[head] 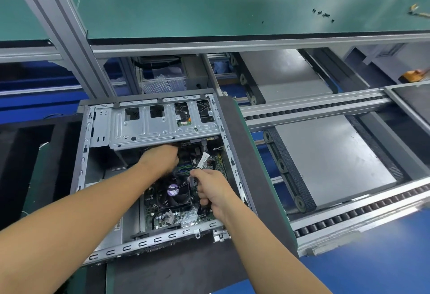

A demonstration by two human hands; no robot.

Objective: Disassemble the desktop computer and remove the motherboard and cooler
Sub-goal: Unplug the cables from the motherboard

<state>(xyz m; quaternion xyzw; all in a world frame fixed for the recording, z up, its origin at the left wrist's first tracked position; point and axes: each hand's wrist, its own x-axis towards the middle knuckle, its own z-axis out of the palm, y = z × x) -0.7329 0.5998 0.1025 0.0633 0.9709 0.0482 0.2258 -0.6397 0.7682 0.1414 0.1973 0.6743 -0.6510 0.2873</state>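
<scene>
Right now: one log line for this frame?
step: likely unplugging cables | left hand: under drive cage, grip hidden | right hand: grips cable beside cooler | motherboard: in case

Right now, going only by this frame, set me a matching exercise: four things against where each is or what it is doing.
Things:
1 cooler fan
2 drive cage
3 black screws
4 right hand

Places or states:
A on the green shelf
B gripping a black cable
C far end of the case
D on the motherboard

Pairs: 1-D; 2-C; 3-A; 4-B.
</scene>
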